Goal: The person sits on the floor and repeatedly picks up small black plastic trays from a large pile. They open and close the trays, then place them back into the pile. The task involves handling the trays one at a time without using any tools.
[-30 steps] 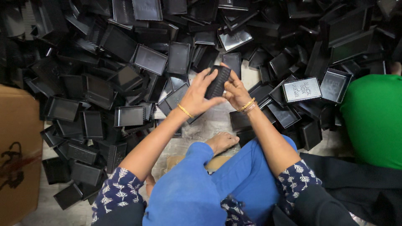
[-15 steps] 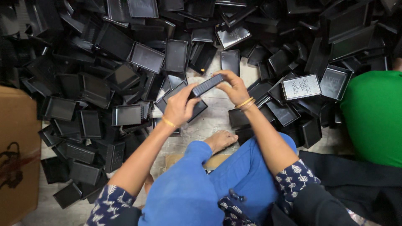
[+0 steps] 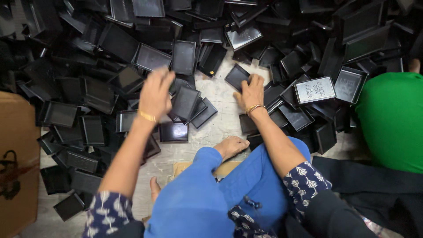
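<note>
Head view: floor [image 3: 220, 128] of pale, scuffed stone, heaped with glossy black rectangular plastic trays. Right hand [image 3: 252, 93] is down on the floor, fingers [image 3: 255, 81] spread and pressing a small black tray [image 3: 236, 76] at the near edge of the far pile. Left hand [image 3: 155, 92] is raised and motion-blurred, fingers loosely curled; cannot tell if it grips anything. Just right of it sits a tilted black tray [image 3: 185, 102] on other trays. One lid with pale embossed lettering [image 3: 314, 89] lies right. Brown cardboard box [image 3: 15, 163] at left edge. Green cloth [image 3: 392, 119] at right.
</note>
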